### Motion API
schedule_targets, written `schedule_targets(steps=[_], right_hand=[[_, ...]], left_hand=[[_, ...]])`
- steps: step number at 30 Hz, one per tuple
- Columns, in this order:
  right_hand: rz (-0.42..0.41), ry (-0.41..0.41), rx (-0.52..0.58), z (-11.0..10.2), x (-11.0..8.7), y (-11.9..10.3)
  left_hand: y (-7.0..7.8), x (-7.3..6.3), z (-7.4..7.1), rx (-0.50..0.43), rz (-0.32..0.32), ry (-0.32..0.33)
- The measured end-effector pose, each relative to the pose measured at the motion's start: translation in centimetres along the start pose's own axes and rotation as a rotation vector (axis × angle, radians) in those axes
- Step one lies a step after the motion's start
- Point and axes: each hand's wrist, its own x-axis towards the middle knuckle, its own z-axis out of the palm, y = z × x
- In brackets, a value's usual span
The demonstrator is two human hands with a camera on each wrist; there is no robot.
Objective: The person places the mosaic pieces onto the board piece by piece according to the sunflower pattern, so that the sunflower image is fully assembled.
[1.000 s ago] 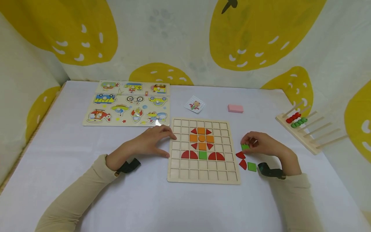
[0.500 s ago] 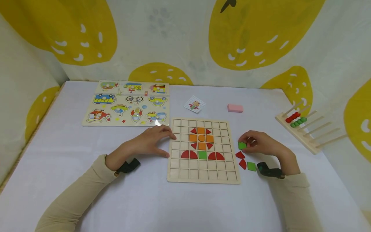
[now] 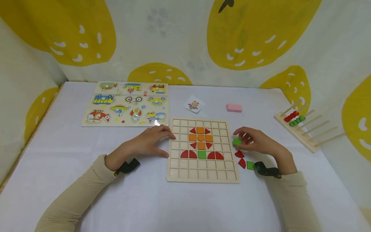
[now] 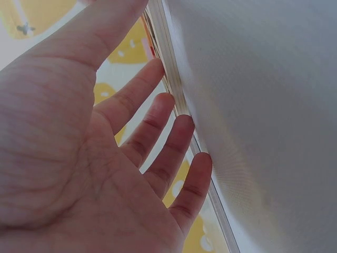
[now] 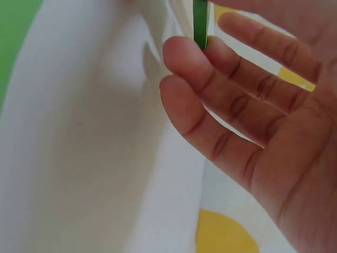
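Note:
A wooden grid board (image 3: 175, 173) lies on the table, with orange squares, red triangles, red quarter-circles and one green square set in its cells. My left hand (image 3: 150, 140) touches the board's left edge, fingers and thumb spread; the fingertips lie along that edge in the left wrist view. Just off the board's right edge, my right hand (image 3: 259, 140) pinches a green square tile (image 3: 237, 142). In the right wrist view the tile (image 5: 200, 23) shows edge-on by the fingertips. Below that hand lie two red quarter-circle tiles (image 3: 242, 163) and another green square tile (image 3: 250, 165), partly hidden by the wrist strap.
A vehicle picture puzzle (image 3: 127, 103) lies at the back left. Behind the board are a small pattern card (image 3: 194, 104) and a pink block (image 3: 234, 108). A wooden peg rack (image 3: 308, 138) with red and green beads stands at the right.
My right hand has moved slightly left and away from me with the green square tile, closer to the board. The left hand stays at the board's edge.

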Motion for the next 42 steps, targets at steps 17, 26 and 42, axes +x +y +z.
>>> schedule_targets(steps=[17, 26, 42], right_hand=[[-0.082, -0.144, 0.015, 1.8, 0.8, -5.0], [-0.248, -0.19, 0.008, 4.0, 1.5, -7.3], [-0.267, -0.267, -0.054, 6.7, 2.3, -8.8]], left_hand=[[-0.4, 0.0, 0.1, -0.01, 0.01, 0.008], [-0.2, 0.0, 0.1, -0.011, 0.011, 0.002], [-0.1, 0.0, 0.1, -0.003, 0.001, -0.002]])
